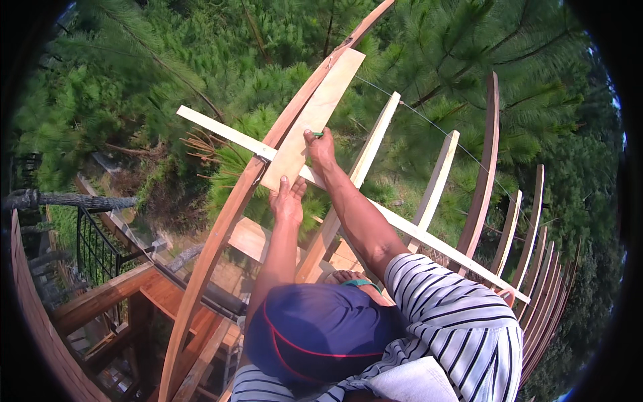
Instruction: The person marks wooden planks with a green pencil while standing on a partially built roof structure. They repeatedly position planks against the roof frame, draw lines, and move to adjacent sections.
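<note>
1. The left hand [288, 199] lies flat, fingers spread, against the near end of a pale plank [313, 120].
2. The right hand [320, 146] pinches a small green marker [317, 135] on the plank's right edge, farther up.
3. The plank's long axis runs away up-right, along a curved reddish beam [231, 208], crossing a thin pale batten [221, 130].
4. The wood looks smooth and sawn.

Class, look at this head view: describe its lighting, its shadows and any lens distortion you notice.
Head view: bright sunlight; the right hand and left hand are sunlit on the pale board, and the forearm casts a shadow on the long batten. Fisheye distortion bends the rafters and batten toward the rim, with black corners. The centre is sharp; the trees soften near the edge.
</note>
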`<move>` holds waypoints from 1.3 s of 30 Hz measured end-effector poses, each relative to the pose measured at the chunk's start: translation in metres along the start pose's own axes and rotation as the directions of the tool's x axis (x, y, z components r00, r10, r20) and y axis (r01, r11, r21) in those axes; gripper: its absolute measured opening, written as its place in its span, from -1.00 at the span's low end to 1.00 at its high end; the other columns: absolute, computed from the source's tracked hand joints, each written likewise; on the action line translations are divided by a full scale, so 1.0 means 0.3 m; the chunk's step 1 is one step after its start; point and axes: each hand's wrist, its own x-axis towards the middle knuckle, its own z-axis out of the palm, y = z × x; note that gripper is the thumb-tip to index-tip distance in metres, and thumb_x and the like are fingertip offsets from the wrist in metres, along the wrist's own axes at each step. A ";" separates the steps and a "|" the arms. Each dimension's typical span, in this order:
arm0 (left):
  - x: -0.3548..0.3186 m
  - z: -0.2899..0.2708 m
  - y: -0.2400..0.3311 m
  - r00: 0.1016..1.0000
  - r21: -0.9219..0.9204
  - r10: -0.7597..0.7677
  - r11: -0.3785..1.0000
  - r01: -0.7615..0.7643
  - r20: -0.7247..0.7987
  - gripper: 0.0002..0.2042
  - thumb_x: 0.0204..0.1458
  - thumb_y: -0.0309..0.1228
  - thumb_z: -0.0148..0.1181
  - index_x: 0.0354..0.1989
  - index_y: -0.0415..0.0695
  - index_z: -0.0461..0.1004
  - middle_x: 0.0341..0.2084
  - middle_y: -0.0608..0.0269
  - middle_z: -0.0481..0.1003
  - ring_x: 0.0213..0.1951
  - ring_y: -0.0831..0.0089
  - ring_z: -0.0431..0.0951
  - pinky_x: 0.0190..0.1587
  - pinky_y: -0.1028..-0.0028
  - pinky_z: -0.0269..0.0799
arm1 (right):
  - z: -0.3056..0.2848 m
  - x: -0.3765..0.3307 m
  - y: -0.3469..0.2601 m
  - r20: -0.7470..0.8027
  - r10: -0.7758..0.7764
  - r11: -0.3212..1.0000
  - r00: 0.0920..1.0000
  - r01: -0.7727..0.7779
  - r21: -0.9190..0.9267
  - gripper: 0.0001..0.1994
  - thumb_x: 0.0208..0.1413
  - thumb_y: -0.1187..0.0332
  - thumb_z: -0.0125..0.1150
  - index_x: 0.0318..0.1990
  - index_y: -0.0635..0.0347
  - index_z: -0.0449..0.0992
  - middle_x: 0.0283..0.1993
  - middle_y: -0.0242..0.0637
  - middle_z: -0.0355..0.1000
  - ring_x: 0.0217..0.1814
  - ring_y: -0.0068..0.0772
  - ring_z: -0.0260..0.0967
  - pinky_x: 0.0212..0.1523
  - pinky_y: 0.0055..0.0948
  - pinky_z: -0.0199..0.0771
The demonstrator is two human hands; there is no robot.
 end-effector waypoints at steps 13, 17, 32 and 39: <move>0.085 0.039 0.117 1.000 0.509 0.000 0.861 0.012 -0.024 -0.84 0.22 -0.43 0.22 -0.26 -0.27 0.41 -0.44 0.16 0.55 -0.50 0.50 0.56 -0.50 0.53 0.53 | -0.010 0.205 0.016 -0.004 -0.041 0.991 0.999 0.041 0.124 -0.69 0.25 0.47 0.22 0.07 0.40 0.34 -0.14 -0.16 0.51 -0.20 -0.42 0.48 -0.21 -0.44 0.52; 0.104 0.034 0.145 0.999 0.524 0.022 0.852 0.007 -0.049 -0.81 0.18 -0.44 0.27 -0.37 -0.27 0.42 -0.54 0.19 0.53 -0.59 0.52 0.52 -0.59 0.53 0.49 | 0.017 0.248 0.028 0.027 -0.023 0.992 0.999 0.020 0.123 -0.63 0.23 0.45 0.24 0.10 0.43 0.30 -0.12 -0.14 0.49 -0.19 -0.38 0.49 -0.24 -0.41 0.53; 0.109 0.023 0.132 0.998 0.500 0.061 0.865 -0.035 -0.034 -0.78 0.19 -0.40 0.26 -0.38 -0.30 0.46 -0.54 0.14 0.54 -0.61 0.51 0.52 -0.61 0.51 0.48 | -0.004 0.254 0.044 0.084 -0.007 0.994 0.996 -0.002 0.109 -0.17 0.19 0.38 0.32 0.43 0.49 -0.12 0.04 0.03 0.44 -0.10 -0.24 0.50 -0.17 -0.25 0.59; 0.111 0.049 0.119 0.999 0.508 0.042 0.861 -0.027 -0.018 -0.80 0.20 -0.41 0.24 -0.38 -0.30 0.46 -0.53 0.14 0.54 -0.61 0.50 0.51 -0.62 0.51 0.48 | -0.054 0.331 0.081 0.080 -0.058 0.996 0.995 0.052 0.076 -0.27 0.21 0.41 0.30 0.39 0.48 -0.01 0.05 -0.01 0.45 -0.10 -0.27 0.49 -0.15 -0.29 0.58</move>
